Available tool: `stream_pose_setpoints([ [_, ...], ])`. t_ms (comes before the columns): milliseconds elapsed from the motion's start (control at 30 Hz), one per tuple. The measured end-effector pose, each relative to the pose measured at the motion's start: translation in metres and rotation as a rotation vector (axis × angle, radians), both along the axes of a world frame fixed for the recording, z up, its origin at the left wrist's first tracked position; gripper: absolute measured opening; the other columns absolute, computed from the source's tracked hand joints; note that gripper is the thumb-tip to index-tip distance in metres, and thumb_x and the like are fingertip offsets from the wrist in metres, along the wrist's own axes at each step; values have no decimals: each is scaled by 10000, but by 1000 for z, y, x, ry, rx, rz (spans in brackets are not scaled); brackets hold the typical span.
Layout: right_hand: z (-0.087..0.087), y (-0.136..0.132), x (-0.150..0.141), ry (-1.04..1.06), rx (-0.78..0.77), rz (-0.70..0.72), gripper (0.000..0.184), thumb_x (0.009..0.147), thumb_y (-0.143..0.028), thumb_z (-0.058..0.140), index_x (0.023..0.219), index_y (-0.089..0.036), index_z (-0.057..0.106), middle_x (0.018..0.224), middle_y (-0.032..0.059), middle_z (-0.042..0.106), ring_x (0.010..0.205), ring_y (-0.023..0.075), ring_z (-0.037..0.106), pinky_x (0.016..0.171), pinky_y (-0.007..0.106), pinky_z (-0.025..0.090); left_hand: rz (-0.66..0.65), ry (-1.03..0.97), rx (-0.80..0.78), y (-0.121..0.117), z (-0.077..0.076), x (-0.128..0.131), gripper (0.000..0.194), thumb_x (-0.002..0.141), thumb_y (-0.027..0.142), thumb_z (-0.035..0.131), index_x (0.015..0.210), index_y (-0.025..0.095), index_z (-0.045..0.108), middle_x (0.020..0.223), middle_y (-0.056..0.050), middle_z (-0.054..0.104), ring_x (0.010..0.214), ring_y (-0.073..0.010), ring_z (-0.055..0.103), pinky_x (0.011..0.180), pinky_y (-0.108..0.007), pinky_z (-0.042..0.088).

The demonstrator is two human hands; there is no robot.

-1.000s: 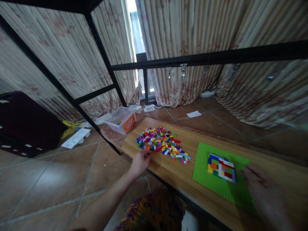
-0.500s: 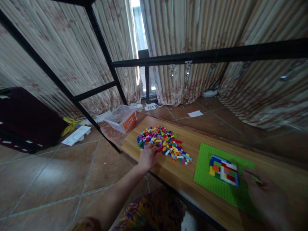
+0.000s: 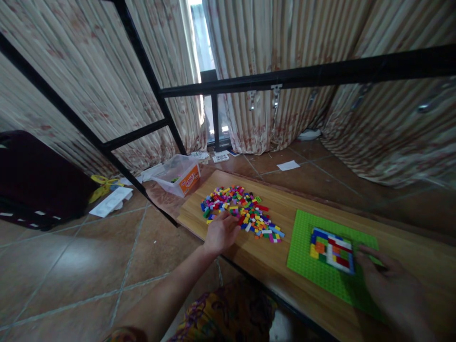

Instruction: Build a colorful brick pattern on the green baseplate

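Note:
At the near edge of a pile of small coloured toy bricks (image 3: 245, 206), my left hand (image 3: 221, 233) has its fingers bent and closed, with a red toy brick (image 3: 241, 220) at the fingertips. Farther right lies a green studded baseplate (image 3: 302, 256). On it is a rectangular block of bricks (image 3: 333, 251), edged in blue, white and yellow, with red and orange inside. My right hand (image 3: 394, 285) is over the right side of the baseplate, beside this block. Its fingers look stretched and apart, somewhat blurred, and no brick shows in them.
Pile and baseplate share a long wooden board (image 3: 274, 256). Behind its left end stands a clear plastic box (image 3: 174, 175) with an orange label. Black metal bars (image 3: 249, 85) cross above the board. A dark suitcase (image 3: 39, 180) stands on the tiled floor at left; curtains (image 3: 285, 42) hang behind.
My left hand has shifted slightly right at the pile's edge, and the red brick shows less clearly. My right hand has moved a little towards the block. The view has tilted slightly.

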State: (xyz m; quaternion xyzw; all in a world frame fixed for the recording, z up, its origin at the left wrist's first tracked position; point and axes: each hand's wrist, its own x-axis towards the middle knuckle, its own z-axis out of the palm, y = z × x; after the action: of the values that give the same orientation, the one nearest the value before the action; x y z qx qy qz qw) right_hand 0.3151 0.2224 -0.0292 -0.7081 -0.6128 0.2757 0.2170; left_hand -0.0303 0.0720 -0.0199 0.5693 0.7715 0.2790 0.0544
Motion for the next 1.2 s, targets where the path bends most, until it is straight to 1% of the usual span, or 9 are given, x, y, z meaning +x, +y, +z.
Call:
stream_pose_setpoints([
  [133,-1,0,-1,-14,1,5,489,709,-571,507,1018,-249,707,649,104,638,537,274,588,582,420,442,-84,11,0,7,-2,12,135,828,255,624,945,220,683,1050,-45,616,937,-167,606,844,-275,498],
  [300,-6,-1,2,-34,78,60,542,725,-587,491,1036,-204,713,675,96,637,570,275,589,573,404,445,-46,72,-96,14,-6,26,151,855,244,578,984,226,656,1079,-50,611,986,-182,583,894,-302,483],
  [467,-7,-2,1,-31,98,63,536,736,-583,493,1034,-200,719,701,96,649,571,263,583,547,384,437,-59,142,-99,16,-7,26,141,898,259,533,986,213,632,1088,-57,603,1017,-185,572,909,-298,475],
  [700,-3,-6,-5,17,171,53,510,727,-557,479,990,-193,721,811,93,677,644,238,600,616,369,456,-98,203,-65,20,-10,25,196,943,250,457,957,209,648,1038,-64,599,995,-183,570,904,-302,471],
  [833,-5,-4,0,16,100,51,536,721,-582,489,1038,-209,708,692,68,648,568,247,581,569,378,445,-99,157,9,13,-10,22,215,947,288,463,990,214,661,1048,-62,613,978,-173,587,876,-278,483],
  [933,-7,-1,4,-29,64,50,510,724,-588,494,1018,-233,713,687,89,644,575,266,591,582,402,448,46,161,28,7,-4,2,229,944,269,461,1049,213,657,1073,-64,626,972,-174,598,849,-273,488],
  [1067,-9,3,5,-31,13,13,430,704,-581,513,953,-291,712,676,116,640,538,277,579,581,424,439,318,207,-60,6,10,-47,241,924,248,470,1041,207,677,1094,-75,636,997,-198,601,825,-282,479],
  [1133,-7,3,3,-51,-27,14,447,700,-590,501,969,-297,704,672,115,634,535,280,576,575,422,436,353,210,-153,12,17,-71,242,906,254,483,1014,204,694,1046,-73,651,965,-200,612,808,-278,471],
  [1200,-4,2,1,-94,-50,49,494,713,-606,460,995,-279,699,733,119,650,597,292,598,601,418,448,325,198,-218,21,22,-89,214,861,262,539,976,202,709,983,-67,664,927,-201,619,790,-270,463],
])
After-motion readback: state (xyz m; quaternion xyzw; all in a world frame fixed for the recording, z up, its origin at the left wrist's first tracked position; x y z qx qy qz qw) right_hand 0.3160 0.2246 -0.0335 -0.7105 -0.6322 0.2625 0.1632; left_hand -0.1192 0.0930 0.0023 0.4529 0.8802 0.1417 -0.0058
